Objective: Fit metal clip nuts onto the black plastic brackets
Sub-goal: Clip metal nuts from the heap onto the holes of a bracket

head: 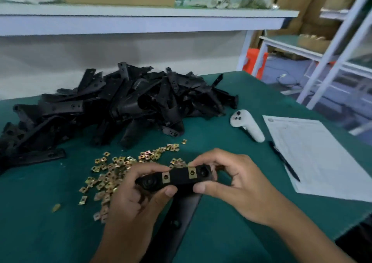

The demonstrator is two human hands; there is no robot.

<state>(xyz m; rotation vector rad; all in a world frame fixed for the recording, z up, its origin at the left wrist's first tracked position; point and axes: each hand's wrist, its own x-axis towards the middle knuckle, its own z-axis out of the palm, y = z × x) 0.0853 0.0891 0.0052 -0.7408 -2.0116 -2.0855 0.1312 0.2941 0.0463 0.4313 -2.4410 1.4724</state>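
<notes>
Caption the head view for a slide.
Both hands, left and right, hold a black plastic bracket carrying two brass-coloured metal clip nuts, above loose nuts on green table.

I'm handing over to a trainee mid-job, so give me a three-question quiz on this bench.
1. True or false: both hands grip the black plastic bracket.
2. How many brass-coloured metal clip nuts sit on the held bracket?
3. What lies between the bracket heap and the printed paper sheet? A) white handheld controller B) scissors

Key: 1 true: left hand and right hand. 2 two. 3 A, the controller.
</notes>
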